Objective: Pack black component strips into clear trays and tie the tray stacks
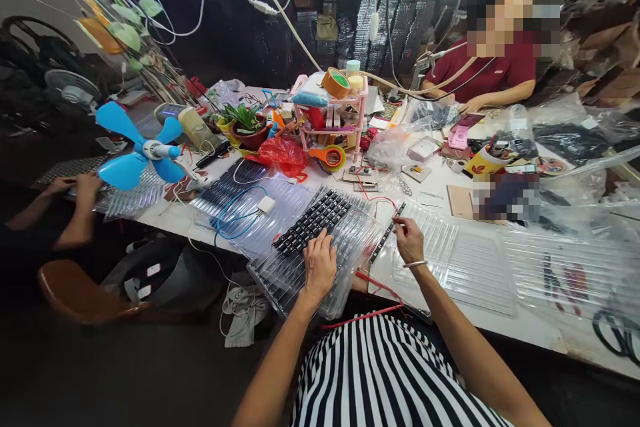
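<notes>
Resting loosely spread, the left hand (320,265) touches white-marked black strips (327,209) on clear trays (265,278) overhanging the bench's (525,327) front edge; the right hand (409,240) pinches a single strip (383,240).

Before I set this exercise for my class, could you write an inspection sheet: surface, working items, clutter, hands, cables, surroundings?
Surface: white table, largely covered.
Working items: black strips lie in rows on clear trays; a single strip lies to their right.
Clutter: red bag; pink rack bearing tape.
Hands: left hand over strips and trays; right hand has fingers at the single strip, grip unclear.
Cables: white cable overhead.
Surroundings: blue fan left; person in dark red opposite; another person's forearms far left.
</notes>
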Demonstrator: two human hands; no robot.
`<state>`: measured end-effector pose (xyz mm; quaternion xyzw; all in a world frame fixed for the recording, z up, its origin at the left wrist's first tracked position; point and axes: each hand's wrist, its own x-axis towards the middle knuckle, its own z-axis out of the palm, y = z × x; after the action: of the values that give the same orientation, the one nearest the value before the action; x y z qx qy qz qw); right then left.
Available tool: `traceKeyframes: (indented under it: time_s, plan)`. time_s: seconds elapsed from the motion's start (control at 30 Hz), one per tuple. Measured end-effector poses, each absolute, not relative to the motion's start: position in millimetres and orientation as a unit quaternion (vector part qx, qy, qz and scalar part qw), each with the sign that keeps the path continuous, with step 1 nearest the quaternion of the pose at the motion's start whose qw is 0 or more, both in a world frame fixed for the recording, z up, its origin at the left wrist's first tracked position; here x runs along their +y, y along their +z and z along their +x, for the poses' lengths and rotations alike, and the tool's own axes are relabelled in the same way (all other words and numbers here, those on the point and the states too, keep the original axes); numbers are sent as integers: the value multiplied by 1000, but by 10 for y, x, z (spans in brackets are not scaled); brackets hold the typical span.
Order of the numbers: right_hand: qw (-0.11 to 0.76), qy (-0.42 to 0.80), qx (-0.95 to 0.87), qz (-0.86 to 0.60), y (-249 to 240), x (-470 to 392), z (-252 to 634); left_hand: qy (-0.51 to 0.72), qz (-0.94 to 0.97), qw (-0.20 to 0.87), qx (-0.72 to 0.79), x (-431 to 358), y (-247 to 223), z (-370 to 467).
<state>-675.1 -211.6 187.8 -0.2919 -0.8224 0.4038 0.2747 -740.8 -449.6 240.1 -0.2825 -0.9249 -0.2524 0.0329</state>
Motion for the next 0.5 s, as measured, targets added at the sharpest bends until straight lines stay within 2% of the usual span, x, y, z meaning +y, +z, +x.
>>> traceKeyframes:
  time_s: [0.23,0.5]
  plan:
    - [210,315,-839,-390,1424,-1453,-6304,-254,-265,63,-928,-4409,2306,-7503]
    - [117,262,-908,-304,1406,-985,-6986,-296,-275,110,-908,-4465,2457,-7346]
